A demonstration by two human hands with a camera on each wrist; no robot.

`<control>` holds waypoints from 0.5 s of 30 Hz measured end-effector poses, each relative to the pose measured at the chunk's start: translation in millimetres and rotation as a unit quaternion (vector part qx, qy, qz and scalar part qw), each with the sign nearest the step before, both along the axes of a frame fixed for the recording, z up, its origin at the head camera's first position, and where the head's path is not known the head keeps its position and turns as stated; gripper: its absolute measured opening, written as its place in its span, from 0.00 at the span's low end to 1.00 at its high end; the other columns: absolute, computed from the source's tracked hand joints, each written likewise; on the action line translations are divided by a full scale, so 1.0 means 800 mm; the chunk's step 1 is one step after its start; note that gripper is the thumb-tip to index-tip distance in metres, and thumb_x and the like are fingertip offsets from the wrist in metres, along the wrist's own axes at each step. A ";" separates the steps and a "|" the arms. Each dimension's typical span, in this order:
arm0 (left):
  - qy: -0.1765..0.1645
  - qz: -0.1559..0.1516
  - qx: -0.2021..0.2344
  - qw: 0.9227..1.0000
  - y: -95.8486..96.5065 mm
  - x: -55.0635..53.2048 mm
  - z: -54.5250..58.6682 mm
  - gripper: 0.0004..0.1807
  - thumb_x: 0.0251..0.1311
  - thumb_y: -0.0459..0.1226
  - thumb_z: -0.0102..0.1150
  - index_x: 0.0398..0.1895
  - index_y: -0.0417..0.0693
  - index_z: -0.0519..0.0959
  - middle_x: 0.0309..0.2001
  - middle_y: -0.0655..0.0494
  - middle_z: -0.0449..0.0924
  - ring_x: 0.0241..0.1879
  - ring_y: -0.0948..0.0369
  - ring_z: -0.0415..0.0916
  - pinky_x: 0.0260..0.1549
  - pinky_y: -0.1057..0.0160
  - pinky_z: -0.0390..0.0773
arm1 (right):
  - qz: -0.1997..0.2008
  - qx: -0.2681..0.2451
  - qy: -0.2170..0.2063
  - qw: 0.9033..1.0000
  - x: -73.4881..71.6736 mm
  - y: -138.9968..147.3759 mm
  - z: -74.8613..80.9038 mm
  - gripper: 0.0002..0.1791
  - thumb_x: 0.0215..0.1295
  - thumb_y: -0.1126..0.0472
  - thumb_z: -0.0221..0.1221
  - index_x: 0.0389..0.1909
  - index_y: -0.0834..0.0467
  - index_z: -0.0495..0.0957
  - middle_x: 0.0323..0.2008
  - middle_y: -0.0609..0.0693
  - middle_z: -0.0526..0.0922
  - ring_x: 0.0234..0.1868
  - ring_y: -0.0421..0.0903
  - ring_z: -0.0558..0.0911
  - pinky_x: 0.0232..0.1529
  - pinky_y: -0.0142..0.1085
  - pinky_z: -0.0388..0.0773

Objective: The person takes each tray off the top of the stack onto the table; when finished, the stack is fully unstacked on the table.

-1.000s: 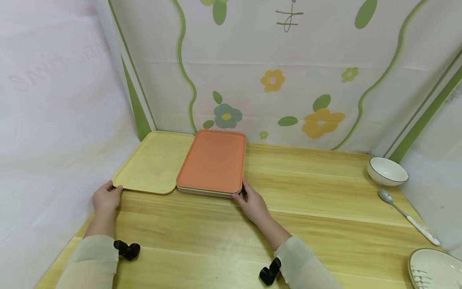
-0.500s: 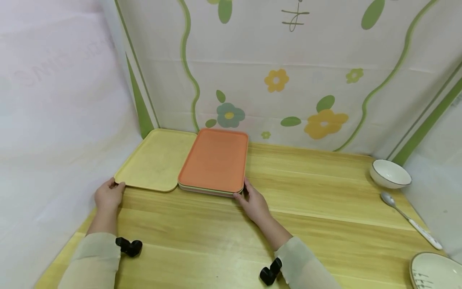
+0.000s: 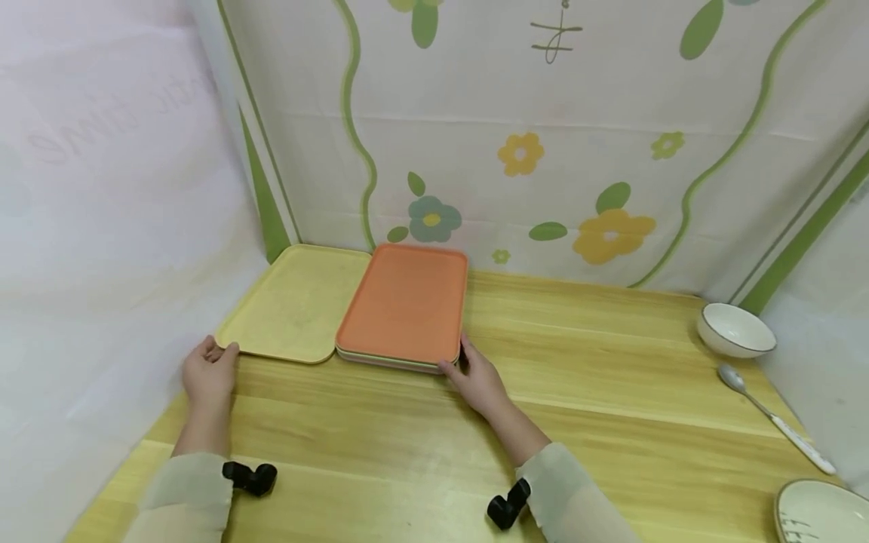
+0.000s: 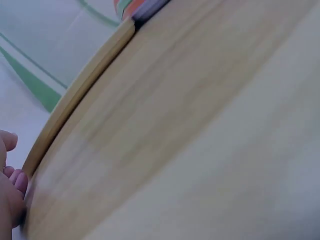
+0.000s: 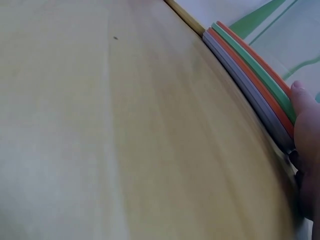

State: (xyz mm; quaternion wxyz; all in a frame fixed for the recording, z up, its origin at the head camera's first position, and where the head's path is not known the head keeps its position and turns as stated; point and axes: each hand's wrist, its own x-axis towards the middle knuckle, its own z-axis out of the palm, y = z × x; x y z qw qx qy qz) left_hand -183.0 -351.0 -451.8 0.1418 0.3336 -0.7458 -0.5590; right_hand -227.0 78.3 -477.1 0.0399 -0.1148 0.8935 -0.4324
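In the head view a yellow tray (image 3: 293, 302) lies flat at the back left of the table. My left hand (image 3: 209, 371) is at its near left corner; in the left wrist view the thumb (image 4: 8, 140) stands apart from the tray and the fingertips are by the rim. Against the yellow tray's right side is a stack of several trays (image 5: 255, 82), orange on top, with green, orange and greyish purple edges below. My right hand (image 3: 480, 383) holds the stack's near right corner, thumb at the front and fingers along the right side, partly hidden.
At the right of the wooden table (image 3: 380, 452) stand a white bowl (image 3: 736, 330), a spoon with a white handle (image 3: 774, 416) and a patterned plate (image 3: 824, 516). White flowered cloth (image 3: 475, 98) rises behind the trays, and a white sheet (image 3: 109, 249) along the left.
My left hand has drawn back slightly from the yellow tray's corner, its thumb coming off the rim. The right hand and the stacked trays stay in place; the head view has shifted a little.
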 end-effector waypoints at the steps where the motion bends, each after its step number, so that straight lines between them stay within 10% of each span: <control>1: 0.013 0.004 0.001 1.000 0.006 0.000 0.000 0.37 0.69 0.45 0.53 0.77 0.44 0.54 0.72 0.45 0.61 0.54 0.69 0.67 0.53 0.80 0.70 | 0.000 0.000 -0.004 1.000 0.000 0.001 0.000 0.51 0.64 0.31 0.54 0.78 0.54 0.47 0.76 0.53 0.55 0.75 0.55 0.59 0.73 0.51 0.60; 7: 0.077 -0.052 -0.033 0.995 0.061 -0.005 0.008 0.33 0.68 0.42 0.56 0.74 0.45 0.61 0.69 0.42 0.66 0.44 0.76 0.66 0.45 0.84 0.68 | -0.001 -0.001 -0.006 1.000 -0.002 0.004 0.002 0.54 0.60 0.30 0.57 0.78 0.54 0.46 0.76 0.52 0.57 0.75 0.54 0.60 0.72 0.51 0.62; 15: 0.070 -0.302 -0.025 0.950 0.117 -0.018 0.012 0.39 0.68 0.40 0.58 0.76 0.38 0.52 0.72 0.34 0.58 0.68 0.41 0.65 0.58 0.72 0.74 | 0.002 -0.008 -0.001 1.000 -0.001 0.005 0.002 0.56 0.59 0.31 0.57 0.78 0.54 0.45 0.75 0.51 0.58 0.75 0.52 0.61 0.72 0.50 0.63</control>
